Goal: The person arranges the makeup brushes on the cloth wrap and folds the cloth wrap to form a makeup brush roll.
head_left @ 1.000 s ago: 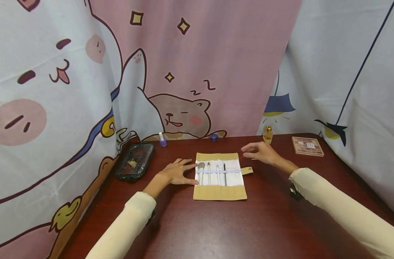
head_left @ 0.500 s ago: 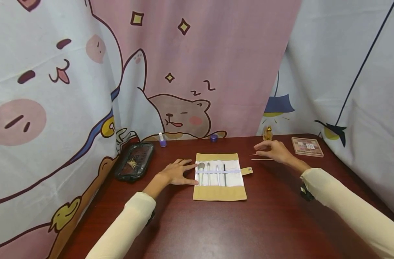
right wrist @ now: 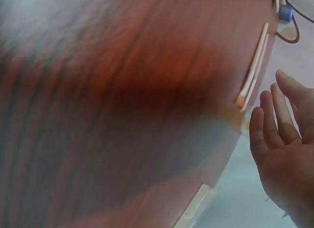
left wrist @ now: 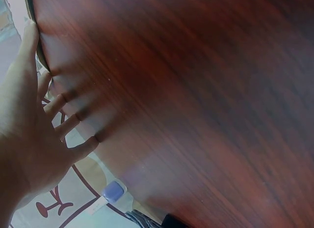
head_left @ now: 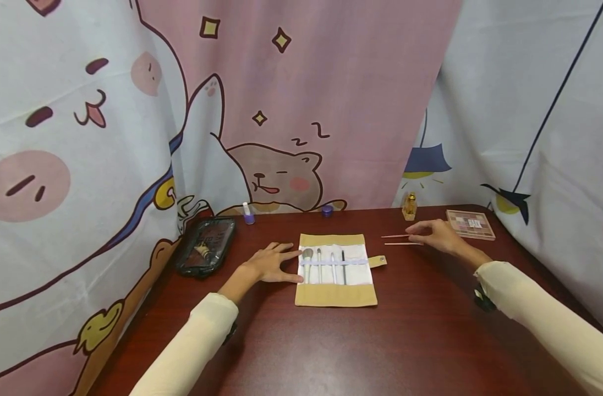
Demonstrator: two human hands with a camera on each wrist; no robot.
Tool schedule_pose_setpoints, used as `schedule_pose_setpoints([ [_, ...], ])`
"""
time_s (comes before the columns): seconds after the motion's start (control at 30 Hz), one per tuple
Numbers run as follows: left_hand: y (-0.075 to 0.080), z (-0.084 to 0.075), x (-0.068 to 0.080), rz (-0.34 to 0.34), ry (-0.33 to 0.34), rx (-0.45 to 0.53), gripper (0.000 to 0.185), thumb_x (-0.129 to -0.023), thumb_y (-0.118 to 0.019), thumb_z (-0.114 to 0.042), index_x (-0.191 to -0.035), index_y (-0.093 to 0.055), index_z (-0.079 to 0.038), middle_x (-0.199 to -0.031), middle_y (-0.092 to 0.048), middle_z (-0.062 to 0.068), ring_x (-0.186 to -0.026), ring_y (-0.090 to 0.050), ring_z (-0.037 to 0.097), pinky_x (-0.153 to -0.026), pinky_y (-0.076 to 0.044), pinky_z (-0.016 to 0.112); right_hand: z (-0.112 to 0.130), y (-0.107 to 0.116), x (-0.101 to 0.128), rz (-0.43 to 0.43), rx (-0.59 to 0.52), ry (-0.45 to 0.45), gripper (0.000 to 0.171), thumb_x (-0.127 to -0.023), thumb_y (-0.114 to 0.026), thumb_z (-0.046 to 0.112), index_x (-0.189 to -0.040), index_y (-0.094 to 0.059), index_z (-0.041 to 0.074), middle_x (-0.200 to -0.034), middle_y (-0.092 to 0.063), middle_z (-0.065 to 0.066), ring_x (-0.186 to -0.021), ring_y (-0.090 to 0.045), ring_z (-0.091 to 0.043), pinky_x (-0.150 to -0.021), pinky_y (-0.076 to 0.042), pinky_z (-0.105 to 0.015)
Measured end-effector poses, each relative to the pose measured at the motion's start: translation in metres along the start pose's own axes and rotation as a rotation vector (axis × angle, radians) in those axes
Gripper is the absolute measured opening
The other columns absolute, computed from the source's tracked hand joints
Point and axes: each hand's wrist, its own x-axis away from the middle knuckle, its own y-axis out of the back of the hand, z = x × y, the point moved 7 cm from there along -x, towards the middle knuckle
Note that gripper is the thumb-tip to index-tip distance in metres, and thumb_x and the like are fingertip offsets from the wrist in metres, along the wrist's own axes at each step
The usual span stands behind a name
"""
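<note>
a: while the two thin sticks lie side by side on the table, right of the roll, where's your hand?

b: my right hand is at their near ends, fingers loosely out, gripping nothing as far as i can tell. from the wrist view the fingers look straight and just clear of the stick tips.

a: and the left hand?

b: my left hand lies flat and spread on the table at the roll's left edge, fingertips next to the big brush. it holds nothing.

a: how would you take them cleanly?

b: i'd say pinch both sticks together near one end, so neither rolls away on the smooth wood, and lift level. the left hand should press the roll so its brushes stay under the band.

a: anything close enough to knock?

b: a small amber bottle stands just behind the sticks, and a palette lies just beside my right hand. a black pouch, a nail polish and a little purple jar sit well apart, along the curtain.
</note>
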Motion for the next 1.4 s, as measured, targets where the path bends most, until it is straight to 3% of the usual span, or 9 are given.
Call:
schedule_pose_setpoints([
  [0.1,-0.002,0.001,-0.001,0.003,0.002,-0.006,0.094,-0.083,-0.054,-0.088,-0.162,-0.034,-0.041,-0.170,-0.027,-0.001,-0.154,-0.027,0.029,-0.113,-0.037,0.061,-0.008,-0.001,0.004,0.015,0.018,-0.021,0.023,-0.092,-0.082,0.018,-0.111,-0.080,0.006,-0.109,-0.078,-0.015,-0.101,-0.070,-0.030,-0.073,-0.050,-0.027],
  [0.33,-0.003,0.002,-0.002,0.007,0.009,-0.007,0.095,-0.082,-0.053,-0.090,-0.162,-0.034,-0.043,-0.170,-0.027,-0.003,-0.154,-0.026,0.028,-0.114,-0.036,0.060,-0.020,-0.005,0.009,0.052,0.027,-0.078,0.023,-0.092,-0.082,0.019,-0.111,-0.081,0.006,-0.115,-0.075,-0.020,-0.098,-0.064,-0.030,-0.077,-0.048,-0.039],
  [0.47,-0.002,0.002,-0.004,0.002,0.008,-0.010,0.094,-0.082,-0.053,-0.090,-0.162,-0.034,-0.043,-0.170,-0.027,-0.003,-0.154,-0.026,0.028,-0.114,-0.036,0.061,-0.019,-0.007,0.011,0.048,0.047,-0.050,0.022,-0.091,-0.082,0.017,-0.110,-0.081,0.006,-0.114,-0.076,-0.020,-0.107,-0.068,-0.037,-0.087,-0.050,-0.051],
  [0.63,-0.001,0.001,-0.004,0.007,0.009,-0.015,0.095,-0.082,-0.052,-0.090,-0.162,-0.033,-0.044,-0.171,-0.026,-0.003,-0.154,-0.025,0.028,-0.114,-0.036,0.061,-0.016,-0.007,0.011,0.043,0.070,0.014,0.018,-0.090,-0.082,0.013,-0.106,-0.081,0.004,-0.105,-0.077,-0.016,-0.098,-0.071,-0.035,-0.085,-0.053,-0.055],
  [0.9,-0.002,0.002,-0.005,0.006,0.012,-0.015,0.094,-0.082,-0.054,-0.088,-0.162,-0.034,-0.042,-0.171,-0.026,-0.002,-0.154,-0.026,0.029,-0.114,-0.036,0.061,-0.012,-0.007,0.011,0.037,0.085,0.058,0.004,-0.091,-0.081,0.010,-0.094,-0.082,0.008,-0.091,-0.076,-0.005,-0.087,-0.067,-0.025,-0.079,-0.053,-0.046],
  [1.13,-0.003,0.003,-0.003,0.013,0.020,-0.005,0.095,-0.082,-0.053,-0.089,-0.162,-0.033,-0.043,-0.171,-0.025,-0.003,-0.155,-0.025,0.028,-0.115,-0.034,0.061,-0.015,-0.007,0.014,0.043,0.084,0.070,0.004,-0.094,-0.077,0.012,-0.097,-0.078,0.008,-0.091,-0.077,-0.002,-0.089,-0.069,-0.020,-0.083,-0.053,-0.049],
  [1.4,0.000,0.000,0.000,0.001,0.012,-0.002,0.093,-0.083,-0.055,-0.087,-0.161,-0.035,-0.042,-0.170,-0.028,-0.001,-0.154,-0.026,0.029,-0.114,-0.036,0.062,-0.014,0.003,0.022,0.023,0.063,0.095,0.006,-0.093,-0.079,0.013,-0.098,-0.078,0.010,-0.086,-0.075,0.004,-0.082,-0.067,-0.010,-0.075,-0.053,-0.038],
])
